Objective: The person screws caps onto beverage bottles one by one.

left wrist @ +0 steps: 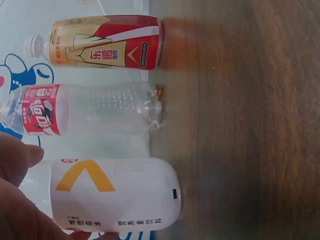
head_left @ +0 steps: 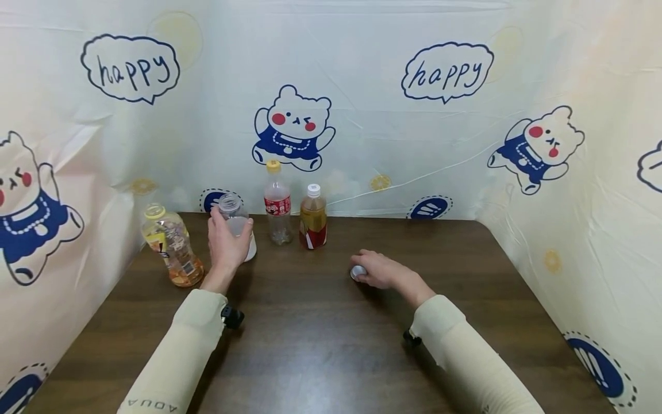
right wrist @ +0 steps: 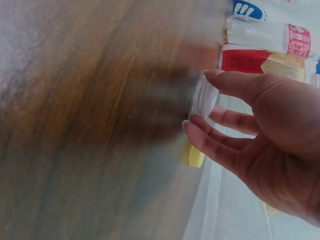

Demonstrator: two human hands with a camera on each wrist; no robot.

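My left hand (head_left: 227, 238) grips an uncapped bottle (head_left: 230, 202) with a clear threaded neck and a white label with an orange chevron (left wrist: 90, 177). It stands upright at the back left, fingers and thumb around its upper part. Across the table, my right hand (head_left: 380, 270) pinches a whitish screw cap (right wrist: 204, 97) between thumb and fingertips, close over the wood. Just beyond those fingers a yellow cap (right wrist: 196, 156) lies on the table; the hand hides it in the head view.
Left of the held bottle, an uncapped yellow-labelled bottle (head_left: 178, 250) leans. To its right stand a clear red-labelled bottle (head_left: 278, 207) with a yellow cap and a gold-and-red bottle (head_left: 313, 221) with a white cap. A printed sheet (head_left: 362, 138) rises behind the dark wooden table (head_left: 310, 345).
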